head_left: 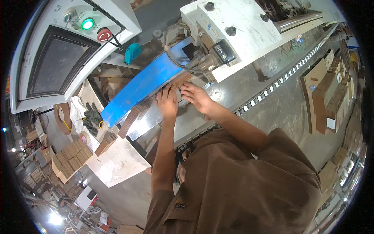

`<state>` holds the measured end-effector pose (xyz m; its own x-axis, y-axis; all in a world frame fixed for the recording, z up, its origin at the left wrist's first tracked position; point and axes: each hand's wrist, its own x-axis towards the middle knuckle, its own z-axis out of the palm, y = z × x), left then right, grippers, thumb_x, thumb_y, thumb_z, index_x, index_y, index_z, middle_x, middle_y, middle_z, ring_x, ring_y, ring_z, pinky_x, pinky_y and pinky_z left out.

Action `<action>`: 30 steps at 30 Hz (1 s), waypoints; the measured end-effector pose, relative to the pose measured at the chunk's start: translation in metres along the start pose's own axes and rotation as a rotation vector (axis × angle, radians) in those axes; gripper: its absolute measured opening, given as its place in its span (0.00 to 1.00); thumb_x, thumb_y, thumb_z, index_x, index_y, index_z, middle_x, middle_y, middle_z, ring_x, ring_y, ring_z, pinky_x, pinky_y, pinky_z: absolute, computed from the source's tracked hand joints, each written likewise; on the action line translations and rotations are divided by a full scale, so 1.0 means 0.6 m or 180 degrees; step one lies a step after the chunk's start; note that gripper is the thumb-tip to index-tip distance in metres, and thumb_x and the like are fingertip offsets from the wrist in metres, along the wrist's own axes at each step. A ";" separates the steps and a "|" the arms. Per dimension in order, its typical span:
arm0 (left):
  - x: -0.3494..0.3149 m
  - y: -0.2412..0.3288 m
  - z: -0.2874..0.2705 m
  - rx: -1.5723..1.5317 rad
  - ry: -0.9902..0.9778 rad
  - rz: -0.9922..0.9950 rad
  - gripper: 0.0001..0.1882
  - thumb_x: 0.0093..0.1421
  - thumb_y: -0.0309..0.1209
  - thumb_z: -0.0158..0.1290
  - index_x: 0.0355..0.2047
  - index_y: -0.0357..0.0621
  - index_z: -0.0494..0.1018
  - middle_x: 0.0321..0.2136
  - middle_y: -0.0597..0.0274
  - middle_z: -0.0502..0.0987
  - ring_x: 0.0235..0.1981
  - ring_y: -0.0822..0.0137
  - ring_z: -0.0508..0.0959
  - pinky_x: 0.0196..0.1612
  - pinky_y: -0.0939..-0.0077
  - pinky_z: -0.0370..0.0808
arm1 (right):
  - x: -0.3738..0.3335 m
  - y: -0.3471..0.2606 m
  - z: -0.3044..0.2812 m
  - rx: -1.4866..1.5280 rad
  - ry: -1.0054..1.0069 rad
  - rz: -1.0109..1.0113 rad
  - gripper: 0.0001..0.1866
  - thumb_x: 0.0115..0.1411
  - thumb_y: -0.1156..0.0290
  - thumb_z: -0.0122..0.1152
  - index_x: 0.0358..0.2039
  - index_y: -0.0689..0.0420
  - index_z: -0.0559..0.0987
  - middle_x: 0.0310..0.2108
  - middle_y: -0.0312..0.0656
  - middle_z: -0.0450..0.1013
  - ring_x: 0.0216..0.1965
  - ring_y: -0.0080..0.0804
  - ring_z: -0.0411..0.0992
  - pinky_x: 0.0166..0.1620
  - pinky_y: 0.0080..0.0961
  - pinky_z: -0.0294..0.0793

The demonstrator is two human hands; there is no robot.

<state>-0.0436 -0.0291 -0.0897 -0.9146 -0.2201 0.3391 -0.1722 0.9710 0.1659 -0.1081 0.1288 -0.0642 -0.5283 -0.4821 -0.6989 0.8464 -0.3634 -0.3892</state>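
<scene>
My left hand (167,102) lies against a brown board strip (181,79) beside the machine's long blue guard (146,82), its fingers bent over the strip's near edge. To its right, my right hand (198,98) has its fingers apart, with the tips touching or just beside the same strip. The fingertips partly cover the strip, so its full length is hidden. Left of my hands, a row of brown board pieces (132,117) stands on edge along the guard, above a shiny metal plate (146,123).
A control panel (58,58) with a lit green button stands at upper left. A white machine housing (237,31) with a counter (223,52) is beyond my hands. Stacked brown pieces (72,158) sit at left, a loaded pallet (311,97) at right. Dark gloves (92,117) lie near the guard.
</scene>
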 end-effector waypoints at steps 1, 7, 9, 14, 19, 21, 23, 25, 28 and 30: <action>-0.004 -0.007 0.004 0.0011 0.0054 0.0090 0.17 0.64 0.36 0.59 0.53 0.64 0.82 0.53 0.83 0.79 0.49 0.68 0.77 0.60 0.54 0.64 | 0.001 -0.004 0.007 0.0121 -0.0016 0.0056 0.19 0.70 0.66 0.57 0.59 0.56 0.71 0.53 0.36 0.72 0.56 0.31 0.70 0.65 0.34 0.68; -0.011 -0.018 -0.019 -0.0170 -0.0122 0.0248 0.20 0.64 0.26 0.55 0.53 0.64 0.83 0.60 0.84 0.78 0.51 0.66 0.77 0.60 0.59 0.61 | -0.008 0.003 0.015 0.0784 -0.0036 0.0077 0.25 0.65 0.72 0.57 0.61 0.59 0.67 0.55 0.37 0.68 0.59 0.33 0.68 0.66 0.35 0.66; -0.011 -0.016 -0.019 -0.0214 -0.0229 0.0191 0.23 0.62 0.23 0.55 0.54 0.64 0.83 0.61 0.83 0.77 0.53 0.65 0.77 0.60 0.58 0.60 | -0.009 0.003 0.015 0.0931 -0.0070 0.0071 0.25 0.65 0.74 0.57 0.61 0.60 0.67 0.55 0.37 0.67 0.58 0.33 0.68 0.66 0.35 0.66; 0.009 0.012 -0.016 -0.0342 -0.0252 0.0160 0.24 0.59 0.24 0.57 0.53 0.65 0.83 0.58 0.85 0.79 0.51 0.68 0.76 0.59 0.58 0.61 | -0.011 -0.007 0.000 0.1151 -0.0077 -0.0022 0.33 0.61 0.78 0.57 0.67 0.62 0.62 0.61 0.40 0.64 0.60 0.33 0.67 0.67 0.33 0.66; 0.031 0.054 0.019 -0.0472 0.0055 0.0229 0.20 0.57 0.28 0.59 0.49 0.63 0.85 0.56 0.86 0.80 0.50 0.70 0.76 0.57 0.64 0.63 | -0.031 -0.023 -0.009 0.0872 0.0053 -0.0384 0.34 0.60 0.77 0.56 0.69 0.59 0.63 0.65 0.40 0.63 0.60 0.33 0.66 0.68 0.32 0.62; 0.049 0.089 0.020 -0.0743 -0.0054 0.0104 0.21 0.57 0.24 0.58 0.48 0.64 0.85 0.53 0.82 0.83 0.53 0.71 0.75 0.57 0.62 0.61 | -0.035 -0.021 -0.032 0.0471 0.0168 -0.0588 0.36 0.60 0.76 0.55 0.71 0.58 0.62 0.68 0.41 0.62 0.65 0.36 0.63 0.68 0.33 0.60; 0.066 0.112 0.020 -0.0715 -0.0127 0.0191 0.20 0.56 0.25 0.58 0.46 0.63 0.86 0.51 0.81 0.83 0.53 0.71 0.75 0.57 0.62 0.61 | -0.051 -0.030 -0.034 -0.0082 0.0200 -0.0702 0.37 0.61 0.75 0.55 0.72 0.59 0.61 0.70 0.42 0.60 0.68 0.37 0.61 0.68 0.33 0.60; 0.075 0.129 0.040 -0.0879 0.0242 0.0211 0.11 0.54 0.28 0.59 0.37 0.58 0.85 0.45 0.76 0.85 0.51 0.68 0.76 0.55 0.60 0.62 | -0.076 -0.026 -0.025 -0.0277 0.0351 -0.0713 0.37 0.62 0.69 0.55 0.72 0.59 0.61 0.70 0.44 0.61 0.71 0.38 0.59 0.72 0.37 0.56; 0.078 0.135 0.042 -0.0676 0.0336 -0.0010 0.08 0.53 0.30 0.61 0.34 0.57 0.85 0.43 0.75 0.86 0.47 0.66 0.76 0.54 0.60 0.62 | -0.111 -0.033 -0.010 -0.0492 0.0748 -0.0467 0.31 0.63 0.72 0.53 0.68 0.60 0.67 0.63 0.42 0.70 0.60 0.34 0.71 0.61 0.32 0.70; 0.069 0.116 0.028 -0.0658 0.0620 -0.0178 0.05 0.57 0.31 0.61 0.33 0.57 0.85 0.42 0.74 0.86 0.45 0.63 0.78 0.54 0.60 0.63 | -0.120 -0.018 -0.030 -0.0461 0.0597 -0.0536 0.30 0.63 0.72 0.53 0.67 0.58 0.69 0.61 0.40 0.72 0.56 0.31 0.72 0.59 0.30 0.71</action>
<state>-0.0995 0.0311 -0.0798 -0.8149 -0.3061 0.4922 -0.1240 0.9216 0.3679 -0.0780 0.1819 -0.0206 -0.6522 -0.2637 -0.7107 0.7556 -0.3017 -0.5814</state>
